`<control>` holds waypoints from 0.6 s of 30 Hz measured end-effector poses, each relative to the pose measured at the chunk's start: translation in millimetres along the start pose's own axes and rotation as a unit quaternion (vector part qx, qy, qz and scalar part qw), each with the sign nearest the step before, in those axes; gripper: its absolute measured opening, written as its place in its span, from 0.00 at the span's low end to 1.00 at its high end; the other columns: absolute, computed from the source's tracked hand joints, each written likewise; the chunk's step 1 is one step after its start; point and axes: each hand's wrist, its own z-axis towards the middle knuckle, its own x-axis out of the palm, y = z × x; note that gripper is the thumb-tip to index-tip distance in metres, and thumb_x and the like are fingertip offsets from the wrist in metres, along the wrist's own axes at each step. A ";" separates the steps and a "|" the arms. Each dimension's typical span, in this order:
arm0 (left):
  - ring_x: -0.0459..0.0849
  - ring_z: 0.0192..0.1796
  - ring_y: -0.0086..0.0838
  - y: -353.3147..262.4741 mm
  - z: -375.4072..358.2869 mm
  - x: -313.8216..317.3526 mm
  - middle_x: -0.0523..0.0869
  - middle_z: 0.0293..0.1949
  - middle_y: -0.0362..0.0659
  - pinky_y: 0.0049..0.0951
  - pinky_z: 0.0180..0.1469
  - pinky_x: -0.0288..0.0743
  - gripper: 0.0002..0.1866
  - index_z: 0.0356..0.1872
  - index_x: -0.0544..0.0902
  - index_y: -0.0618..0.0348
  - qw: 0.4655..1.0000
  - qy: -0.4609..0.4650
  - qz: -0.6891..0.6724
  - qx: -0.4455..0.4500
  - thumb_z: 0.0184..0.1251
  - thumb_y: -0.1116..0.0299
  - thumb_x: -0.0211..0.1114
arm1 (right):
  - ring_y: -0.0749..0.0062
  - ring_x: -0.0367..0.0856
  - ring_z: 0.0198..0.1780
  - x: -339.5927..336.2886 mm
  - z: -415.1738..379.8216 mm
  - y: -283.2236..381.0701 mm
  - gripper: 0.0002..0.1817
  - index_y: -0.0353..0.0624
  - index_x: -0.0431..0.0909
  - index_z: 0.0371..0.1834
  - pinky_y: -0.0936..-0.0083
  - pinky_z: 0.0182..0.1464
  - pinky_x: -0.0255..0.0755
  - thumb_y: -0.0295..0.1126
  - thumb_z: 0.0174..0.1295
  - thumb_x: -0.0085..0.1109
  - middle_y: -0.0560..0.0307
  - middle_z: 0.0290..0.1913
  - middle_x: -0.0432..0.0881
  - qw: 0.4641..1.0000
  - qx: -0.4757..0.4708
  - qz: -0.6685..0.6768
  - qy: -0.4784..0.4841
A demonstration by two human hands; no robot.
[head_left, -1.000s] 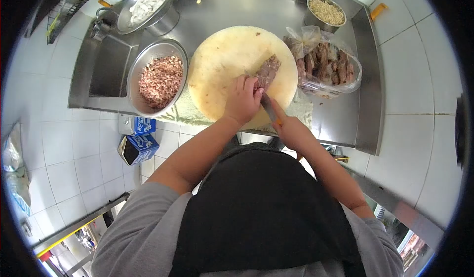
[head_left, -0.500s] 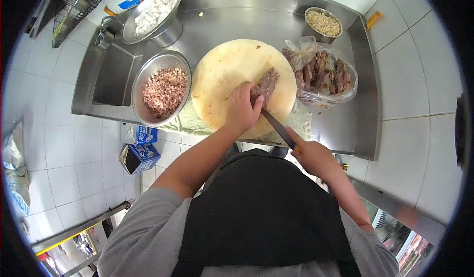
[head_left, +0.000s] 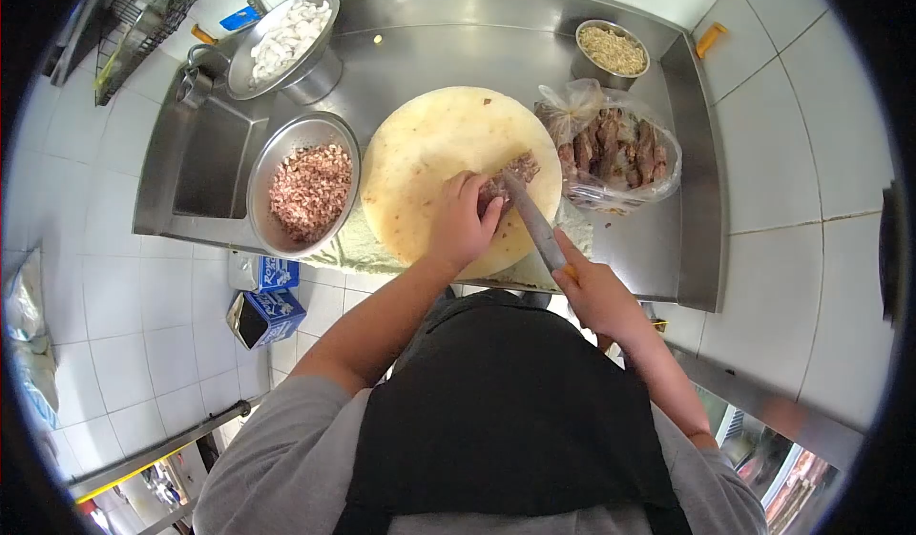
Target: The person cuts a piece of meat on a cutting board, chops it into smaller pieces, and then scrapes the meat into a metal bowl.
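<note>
A piece of dark reddish-brown meat [head_left: 490, 194] lies at a slant on the round, cream-coloured chopping board [head_left: 410, 154]. My left hand [head_left: 462, 222] is closed over its near end, fingers bent against the meat and thumb along the side. In my right hand [head_left: 599, 297] is the handle of a knife [head_left: 536, 222]. The blade points away from me, its tip overlapping the meat just right of my left fingers. Small bits of meat are scattered on the board.
Left of the board stands a metal bowl [head_left: 256, 201] of chopped meat, with a bowl of white pieces [head_left: 290, 41] behind it. A clear bag [head_left: 620, 168] of meat strips lies right, below a round container [head_left: 611, 51] of pale shreds. A sink [head_left: 218, 163] is far left.
The knife has moved forward and up, from beside the near end of the meat to over it. My right hand has turned with it. The left hand stays on the meat.
</note>
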 end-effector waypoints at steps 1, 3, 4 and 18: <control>0.80 0.60 0.51 -0.2 -4.3 3.3 0.82 0.56 0.52 0.48 0.65 0.73 0.21 0.57 0.80 0.62 0.999 0.016 0.039 -0.005 0.68 0.64 0.70 | 0.34 0.87 0.50 1.6 2.9 -1.2 0.36 0.51 0.53 0.86 0.48 0.57 0.78 0.38 0.78 0.52 0.30 0.49 0.88 1.000 0.001 -0.001 0.001; 0.80 0.60 0.51 -1.4 -6.7 4.9 0.82 0.55 0.52 0.48 0.63 0.74 0.19 0.55 0.81 0.62 0.996 0.033 0.076 -0.015 0.69 0.63 0.69 | 0.33 0.87 0.50 3.1 8.2 2.3 0.36 0.49 0.52 0.86 0.48 0.57 0.78 0.37 0.78 0.51 0.30 0.47 0.88 1.000 0.007 -0.028 -0.001; 0.80 0.59 0.50 -3.7 -6.3 4.4 0.82 0.55 0.52 0.48 0.63 0.75 0.18 0.54 0.81 0.62 0.997 0.018 0.081 0.001 0.69 0.63 0.69 | 0.33 0.87 0.50 2.6 10.3 4.0 0.36 0.49 0.52 0.86 0.48 0.57 0.78 0.37 0.78 0.51 0.30 0.47 0.88 1.000 0.010 -0.029 0.002; 0.81 0.58 0.48 -0.1 -6.9 6.1 0.83 0.54 0.50 0.46 0.62 0.74 0.18 0.55 0.82 0.61 0.998 0.025 0.063 0.001 0.68 0.64 0.70 | 0.31 0.86 0.47 10.5 83.6 20.3 0.37 0.52 0.50 0.87 0.44 0.53 0.78 0.37 0.76 0.51 0.26 0.43 0.86 0.996 -0.004 -0.084 -0.018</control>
